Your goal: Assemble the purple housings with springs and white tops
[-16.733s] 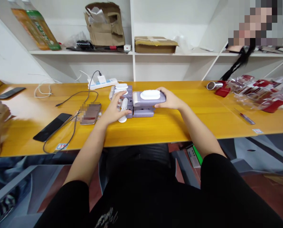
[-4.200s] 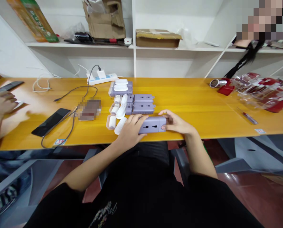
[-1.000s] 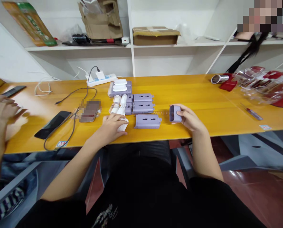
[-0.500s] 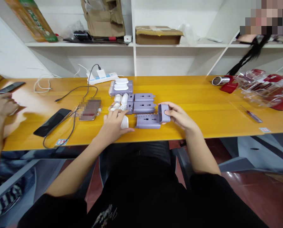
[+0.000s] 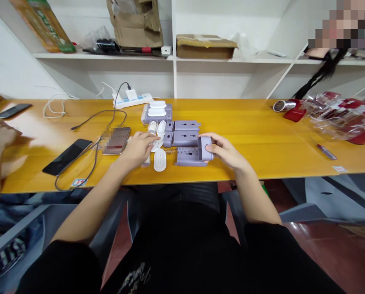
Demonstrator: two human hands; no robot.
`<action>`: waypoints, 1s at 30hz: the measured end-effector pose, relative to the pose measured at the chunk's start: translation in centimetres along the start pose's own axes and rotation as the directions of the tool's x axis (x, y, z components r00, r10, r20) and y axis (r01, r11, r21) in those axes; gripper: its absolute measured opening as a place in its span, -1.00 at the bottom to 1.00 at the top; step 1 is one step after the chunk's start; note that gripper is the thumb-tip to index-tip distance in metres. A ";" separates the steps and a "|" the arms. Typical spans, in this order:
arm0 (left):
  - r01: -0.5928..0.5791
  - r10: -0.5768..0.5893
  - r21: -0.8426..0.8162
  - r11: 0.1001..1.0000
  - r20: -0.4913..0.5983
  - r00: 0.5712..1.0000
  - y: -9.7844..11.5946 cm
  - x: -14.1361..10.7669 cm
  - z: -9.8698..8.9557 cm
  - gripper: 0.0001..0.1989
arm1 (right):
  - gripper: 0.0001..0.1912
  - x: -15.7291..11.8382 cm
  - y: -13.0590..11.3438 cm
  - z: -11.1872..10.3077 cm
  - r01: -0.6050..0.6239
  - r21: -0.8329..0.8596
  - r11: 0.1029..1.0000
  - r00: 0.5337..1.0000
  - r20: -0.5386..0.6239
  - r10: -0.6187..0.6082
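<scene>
Both hands work low over the yellow wooden counter (image 5: 262, 134). Right hand (image 5: 227, 152) pinches a small lilac plastic end cap (image 5: 205, 148) against the end of a lilac slotted plastic housing (image 5: 187, 155), seemingly to align them. Left hand (image 5: 137, 148), fingers curled, rests on white oval plastic pieces (image 5: 159, 160) just beside that housing.

On the table (image 5: 262, 134), phones (image 5: 66, 156) lie left of the socket blocks (image 5: 182, 136), packets (image 5: 338, 116) far right
</scene>
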State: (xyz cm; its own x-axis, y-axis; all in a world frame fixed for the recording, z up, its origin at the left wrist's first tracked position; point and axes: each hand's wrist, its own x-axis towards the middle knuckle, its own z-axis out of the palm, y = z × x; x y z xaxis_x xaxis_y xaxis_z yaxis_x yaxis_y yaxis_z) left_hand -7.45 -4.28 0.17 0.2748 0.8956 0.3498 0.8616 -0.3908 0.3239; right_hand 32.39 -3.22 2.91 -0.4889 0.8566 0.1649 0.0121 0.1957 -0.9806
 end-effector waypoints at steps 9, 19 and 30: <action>-0.020 0.017 0.035 0.999 0.092 0.996 -0.6 1.6 -0.5 -0.63 | -0.41 -0.6 -0.2 -0.3 -0.023 0.114 0.993 1.000 0.010 0.022; -0.153 0.156 -0.027 0.988 0.203 0.967 -0.4 1.8 -2.4 -0.72 | -0.41 -0.8 0.5 -1.0 -0.037 0.152 0.988 0.999 -0.034 0.042; -0.124 0.136 -0.175 0.977 0.057 0.989 -1.8 4.3 -3.2 -0.73 | -0.43 -0.6 0.9 -0.8 -0.008 0.194 0.981 1.000 -0.019 0.012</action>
State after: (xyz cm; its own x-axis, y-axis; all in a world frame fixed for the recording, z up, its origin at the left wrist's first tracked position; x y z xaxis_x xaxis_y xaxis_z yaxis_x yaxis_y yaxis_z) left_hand -9.18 -0.37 3.89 0.4132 0.8449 0.3396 0.7331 -0.5299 0.4264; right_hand 33.38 -3.22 1.95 -0.4716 0.8681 0.1551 -0.1533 0.0926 -0.9838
